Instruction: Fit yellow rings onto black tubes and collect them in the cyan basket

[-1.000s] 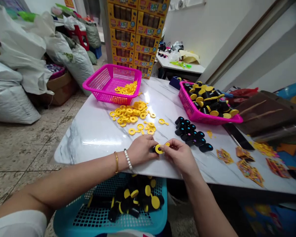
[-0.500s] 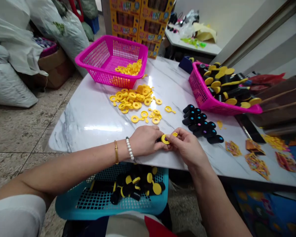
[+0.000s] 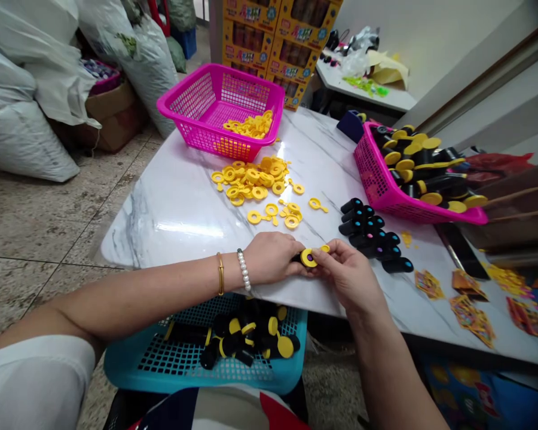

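At the table's front edge, my left hand (image 3: 272,258) is closed around a small black cylinder (image 3: 296,258), mostly hidden by the fingers. A yellow ring-shaped cap (image 3: 309,258) with a tab sits against the cylinder's end, a dark purple centre showing through its hole. My right hand (image 3: 354,275) pinches this cap between thumb and fingers. Beyond the hands lies a loose pile of similar yellow caps (image 3: 253,182). Several black cylinders (image 3: 372,236) with blue, pink or purple dots on their ends lie grouped right of my right hand.
A pink basket (image 3: 197,136) holds more yellow caps. Another pink basket (image 3: 373,179) and a teal basket (image 3: 121,367) below the table edge hold black cylinders with yellow ends. Printed packets (image 3: 473,319) lie at right. Yellow boxes (image 3: 291,54) are stacked behind; white sacks (image 3: 22,131) stand left.
The view has shifted slightly, so the table's contents appear farther right and lower. Both hands keep their hold on the cylinder and cap, with little change in their grip.
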`<state>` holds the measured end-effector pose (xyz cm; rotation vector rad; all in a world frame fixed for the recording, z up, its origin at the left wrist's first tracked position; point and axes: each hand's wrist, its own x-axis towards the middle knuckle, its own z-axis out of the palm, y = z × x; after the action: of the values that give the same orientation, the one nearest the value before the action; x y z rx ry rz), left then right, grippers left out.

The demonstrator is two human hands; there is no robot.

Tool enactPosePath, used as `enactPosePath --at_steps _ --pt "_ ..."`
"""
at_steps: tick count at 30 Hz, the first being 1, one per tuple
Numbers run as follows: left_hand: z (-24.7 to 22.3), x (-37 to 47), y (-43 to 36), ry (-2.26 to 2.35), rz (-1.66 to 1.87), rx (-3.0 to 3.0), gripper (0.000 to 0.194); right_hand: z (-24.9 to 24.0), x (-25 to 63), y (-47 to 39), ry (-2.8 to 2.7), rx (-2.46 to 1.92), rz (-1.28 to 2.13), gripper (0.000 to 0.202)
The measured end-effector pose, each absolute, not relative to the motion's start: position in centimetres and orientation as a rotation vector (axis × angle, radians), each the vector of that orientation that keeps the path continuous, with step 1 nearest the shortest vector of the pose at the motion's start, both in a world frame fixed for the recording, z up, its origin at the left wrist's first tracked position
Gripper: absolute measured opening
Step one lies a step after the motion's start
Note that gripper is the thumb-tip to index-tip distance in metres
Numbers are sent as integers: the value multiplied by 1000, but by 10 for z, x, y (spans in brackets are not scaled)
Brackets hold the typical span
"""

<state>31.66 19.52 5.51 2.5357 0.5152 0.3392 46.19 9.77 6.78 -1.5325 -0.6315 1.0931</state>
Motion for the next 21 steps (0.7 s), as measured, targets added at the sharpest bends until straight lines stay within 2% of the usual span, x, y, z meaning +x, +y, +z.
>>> enactPosePath --at_steps 5,12,16,21 --pt "62 313 195 505 368 2382 31 66 460 94 -698 -1561 1066 38" --pt "70 321 195 490 156 1663 27 61 453 89 -820 -1609 892 32" --pt "70 325 194 570 40 1332 16 60 453 90 -793 -1585 967 38" --pt "59 327 193 548 173 1433 24 61 459 93 -783 -1495 1116 37"
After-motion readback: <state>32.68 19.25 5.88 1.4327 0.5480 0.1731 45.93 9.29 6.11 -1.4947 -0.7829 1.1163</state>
